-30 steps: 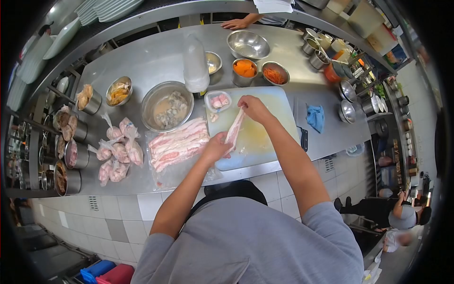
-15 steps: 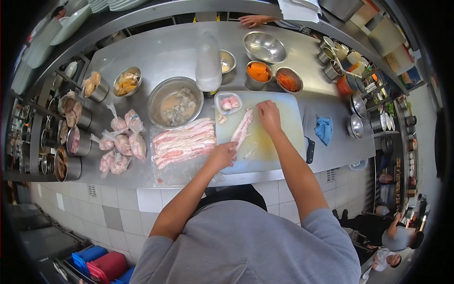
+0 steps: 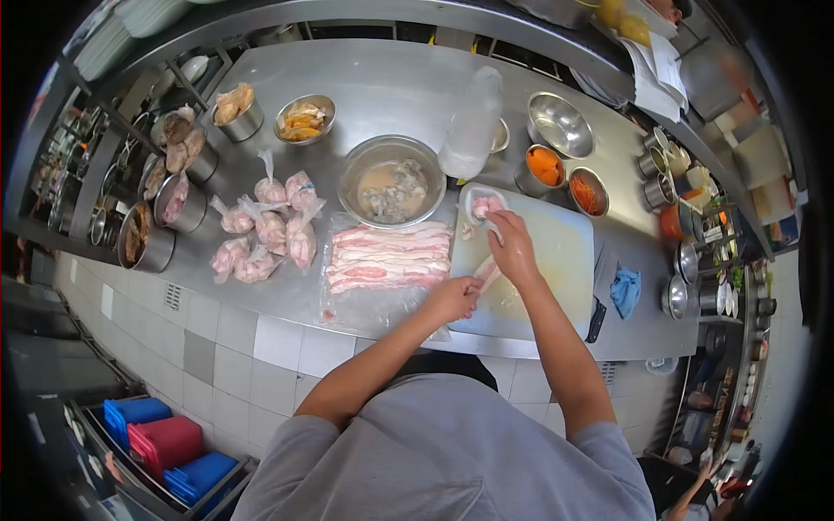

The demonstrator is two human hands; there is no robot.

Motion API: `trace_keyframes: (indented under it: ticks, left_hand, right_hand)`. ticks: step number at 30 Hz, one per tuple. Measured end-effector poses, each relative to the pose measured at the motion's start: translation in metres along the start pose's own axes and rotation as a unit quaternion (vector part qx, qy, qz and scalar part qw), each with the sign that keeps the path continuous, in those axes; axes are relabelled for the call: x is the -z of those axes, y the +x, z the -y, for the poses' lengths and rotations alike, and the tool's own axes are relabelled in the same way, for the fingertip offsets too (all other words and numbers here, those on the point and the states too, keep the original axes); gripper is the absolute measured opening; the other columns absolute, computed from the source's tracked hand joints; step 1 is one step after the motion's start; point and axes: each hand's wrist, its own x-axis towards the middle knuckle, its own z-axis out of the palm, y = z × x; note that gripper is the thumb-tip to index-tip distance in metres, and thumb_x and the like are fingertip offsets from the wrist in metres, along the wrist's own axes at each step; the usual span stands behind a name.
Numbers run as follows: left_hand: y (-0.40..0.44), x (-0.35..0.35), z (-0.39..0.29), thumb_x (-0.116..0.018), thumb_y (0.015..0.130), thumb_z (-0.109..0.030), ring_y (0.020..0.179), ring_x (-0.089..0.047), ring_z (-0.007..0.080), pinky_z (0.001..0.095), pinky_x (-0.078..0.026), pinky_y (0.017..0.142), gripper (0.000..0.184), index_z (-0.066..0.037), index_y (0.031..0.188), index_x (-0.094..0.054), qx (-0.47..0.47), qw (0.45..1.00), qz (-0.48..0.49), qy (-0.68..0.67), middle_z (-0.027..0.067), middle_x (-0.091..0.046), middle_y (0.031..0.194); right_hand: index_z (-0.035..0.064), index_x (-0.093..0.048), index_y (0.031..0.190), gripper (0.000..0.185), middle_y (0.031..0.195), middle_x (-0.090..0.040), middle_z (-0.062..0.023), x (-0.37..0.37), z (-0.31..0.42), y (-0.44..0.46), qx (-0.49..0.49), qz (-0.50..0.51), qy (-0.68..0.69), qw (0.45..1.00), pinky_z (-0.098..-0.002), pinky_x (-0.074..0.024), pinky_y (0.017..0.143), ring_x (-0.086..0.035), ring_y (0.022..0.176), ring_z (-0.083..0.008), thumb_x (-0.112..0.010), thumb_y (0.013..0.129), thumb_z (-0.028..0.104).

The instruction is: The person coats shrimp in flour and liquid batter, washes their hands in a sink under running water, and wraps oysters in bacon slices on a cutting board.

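Note:
My left hand [image 3: 454, 299] is closed on the lower end of a bacon strip [image 3: 489, 273] at the left part of the cutting board [image 3: 565, 260]. Above the strip, my right hand [image 3: 512, 247] has its fingertips close to a small plastic tub [image 3: 483, 203] with pink meat pieces inside; whether it holds anything is hidden. Small pale pieces lie just below the tub. Left of the board, several bacon strips [image 3: 389, 257] are laid side by side on a plastic sheet.
A bowl of grey pieces in liquid [image 3: 391, 181], bagged meat [image 3: 271, 228] and a clear bottle [image 3: 472, 126] surround the work. Carrot bowls [image 3: 587, 193] stand behind the board. On the right lie a knife [image 3: 596, 320] and blue cloth [image 3: 625, 292].
The view has swung, shifting the table's things rightward. My right hand has moved from the strip's far side toward the tub. The person's hand at the table's far edge is out of view.

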Motion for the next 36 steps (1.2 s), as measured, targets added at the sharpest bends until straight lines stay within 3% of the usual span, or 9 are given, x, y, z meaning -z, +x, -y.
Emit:
trace_keyframes:
  ticks: [3,7,9,15,24,25,27,34,36]
  left_hand:
    - [0.000,0.001,0.004,-0.060,0.100,-0.016,0.061,-0.068,0.0149,0.0292,-0.053,0.055,0.033,-0.002,0.129,-0.063,-0.013,1.000,-0.007,-0.001,0.0082,-0.069,0.078]
    - [0.000,0.003,0.009,-0.059,0.100,-0.016,0.063,-0.068,0.0143,0.0298,-0.054,0.056,0.030,-0.002,0.126,-0.064,-0.021,1.000,-0.013,-0.007,0.0075,-0.069,0.078]
    - [0.000,0.002,0.009,-0.059,0.100,-0.016,0.063,-0.068,0.0141,0.0302,-0.055,0.057,0.029,-0.002,0.125,-0.064,-0.023,1.000,-0.018,-0.002,0.0075,-0.069,0.078]
    - [-0.004,0.005,0.008,-0.059,0.098,-0.015,0.062,-0.070,0.0147,0.0317,-0.056,0.058,0.028,-0.003,0.123,-0.065,-0.051,0.998,-0.027,0.017,0.0085,-0.070,0.078]
    - [0.003,0.003,0.018,-0.059,0.097,-0.017,0.060,-0.071,0.0152,0.0324,-0.056,0.058,0.030,-0.003,0.123,-0.066,-0.058,0.998,-0.026,0.013,0.0093,-0.072,0.077]
    - [0.001,0.003,0.015,-0.059,0.097,-0.018,0.060,-0.071,0.0152,0.0326,-0.056,0.058,0.030,-0.003,0.122,-0.066,-0.058,0.998,-0.026,0.028,0.0091,-0.072,0.077]
    - [-0.001,0.004,0.011,-0.059,0.097,-0.018,0.060,-0.071,0.0154,0.0325,-0.056,0.058,0.029,-0.003,0.121,-0.066,-0.061,0.997,-0.030,0.031,0.0084,-0.072,0.076]
    - [-0.008,0.008,0.001,-0.058,0.098,-0.020,0.060,-0.071,0.0154,0.0319,-0.057,0.059,0.024,-0.004,0.114,-0.066,-0.058,0.997,-0.028,0.048,0.0073,-0.070,0.073]
    - [-0.010,0.006,0.002,-0.057,0.098,-0.020,0.060,-0.071,0.0155,0.0319,-0.057,0.059,0.024,-0.003,0.113,-0.066,-0.057,0.997,-0.032,0.038,0.0077,-0.070,0.074]
  right_hand:
    - [0.0046,-0.072,0.113,0.029,0.114,-0.068,-0.0156,-0.029,0.029,0.050,0.098,0.048,0.005,0.994,-0.0438,-0.0486,0.096,-0.060,0.109,-0.0367,-0.064,0.085,0.004]
    - [0.0052,-0.074,0.109,0.026,0.113,-0.070,-0.0115,-0.087,0.039,0.103,0.109,0.185,-0.039,0.976,-0.0463,-0.0494,0.094,-0.061,0.109,-0.0331,-0.064,0.085,0.004]
    - [0.0080,-0.076,0.101,0.022,0.108,-0.073,-0.0100,-0.112,0.036,0.119,0.164,0.244,-0.184,0.938,-0.0452,-0.0499,0.093,-0.064,0.105,-0.0313,-0.061,0.084,0.005]
    - [0.0095,-0.074,0.097,0.018,0.100,-0.075,-0.0096,-0.160,0.035,0.141,0.153,0.284,-0.308,0.895,-0.0458,-0.0530,0.089,-0.068,0.102,-0.0325,-0.060,0.086,0.009]
    - [0.0114,-0.072,0.106,0.027,0.102,-0.074,-0.0153,-0.152,0.046,0.153,0.081,0.480,-0.217,0.846,-0.0467,-0.0554,0.090,-0.070,0.102,-0.0338,-0.070,0.080,0.013]
    - [0.0114,-0.072,0.106,0.027,0.102,-0.074,-0.0153,-0.152,0.046,0.150,0.081,0.479,-0.218,0.847,-0.0467,-0.0554,0.090,-0.070,0.102,-0.0338,-0.070,0.080,0.013]
    - [0.0084,-0.076,0.100,0.022,0.102,-0.074,-0.0174,-0.155,0.046,0.141,0.202,0.321,-0.260,0.888,-0.0469,-0.0566,0.086,-0.071,0.101,-0.0339,-0.067,0.081,0.013]
    - [0.0088,-0.075,0.101,0.024,0.101,-0.074,-0.0147,-0.196,0.046,0.128,0.190,0.294,-0.014,0.937,-0.0431,-0.0554,0.086,-0.069,0.099,-0.0354,-0.064,0.080,0.014]
    - [0.0096,-0.075,0.103,0.026,0.100,-0.074,-0.0147,-0.190,0.048,0.137,0.048,0.448,0.017,0.893,-0.0414,-0.0549,0.086,-0.070,0.097,-0.0340,-0.066,0.079,0.018]
